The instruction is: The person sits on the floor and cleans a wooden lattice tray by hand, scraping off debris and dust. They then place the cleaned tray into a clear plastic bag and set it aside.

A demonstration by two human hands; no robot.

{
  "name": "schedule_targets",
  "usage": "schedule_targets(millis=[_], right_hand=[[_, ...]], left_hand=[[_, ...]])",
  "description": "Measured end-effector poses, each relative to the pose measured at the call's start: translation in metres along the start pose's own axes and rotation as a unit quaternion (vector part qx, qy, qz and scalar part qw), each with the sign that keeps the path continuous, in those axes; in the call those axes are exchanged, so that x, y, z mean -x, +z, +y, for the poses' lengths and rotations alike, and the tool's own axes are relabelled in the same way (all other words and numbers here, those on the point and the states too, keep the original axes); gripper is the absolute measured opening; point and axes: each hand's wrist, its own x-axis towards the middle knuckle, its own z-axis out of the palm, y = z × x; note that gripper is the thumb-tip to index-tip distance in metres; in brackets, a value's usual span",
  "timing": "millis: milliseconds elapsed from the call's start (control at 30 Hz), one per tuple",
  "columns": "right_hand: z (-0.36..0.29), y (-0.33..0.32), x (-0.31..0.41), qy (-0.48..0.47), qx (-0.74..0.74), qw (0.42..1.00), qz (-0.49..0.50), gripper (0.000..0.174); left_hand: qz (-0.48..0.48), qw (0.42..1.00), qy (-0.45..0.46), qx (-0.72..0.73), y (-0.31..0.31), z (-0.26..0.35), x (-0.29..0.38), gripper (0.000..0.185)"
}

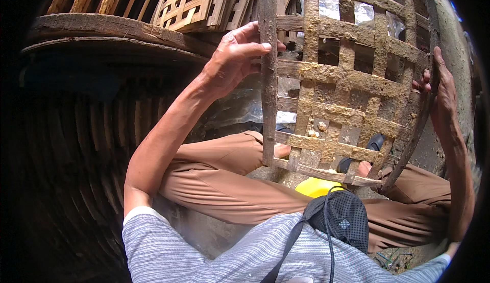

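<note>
A woven lattice rack of flat wood or bamboo strips, with two long side rails, is held up before me, above my knees. Yellowish-brown crumbly residue coats most of its strips. My left hand grips the left rail, thumb in front and fingertips curled behind. On the other side, my right hand clasps the right rail, with its fingers coming through the lattice. Two small pale lumps show near the lower middle of the rack. The rack's top end runs out of view.
Similar lattice racks lean in a stack at the upper left, beside a thick curved wooden board. Clear plastic sheeting lies on the floor. A yellow object sits under me, partly hidden. A black mesh pouch hangs at my chest.
</note>
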Motion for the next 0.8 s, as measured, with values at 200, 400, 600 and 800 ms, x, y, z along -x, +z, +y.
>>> schedule_targets(millis=[200,400,600,800], right_hand=[[-0.007,0.006,0.011,-0.056,-0.022,0.998,0.001,0.046],[-0.012,0.010,0.010,-0.022,-0.023,0.999,0.017,0.046],[-0.018,0.013,0.015,-0.040,0.015,0.999,0.033,0.047],[-0.007,0.005,0.002,-0.036,0.015,0.998,0.054,0.048]], left_hand=[[0.040,0.995,0.002,-0.096,0.006,0.011,-0.002,0.030],[0.081,0.955,0.028,-0.284,0.015,0.012,0.002,0.022],[0.097,0.948,-0.038,-0.302,0.020,0.017,0.001,0.034],[-0.013,0.996,-0.017,-0.087,-0.001,0.006,0.003,0.042]])
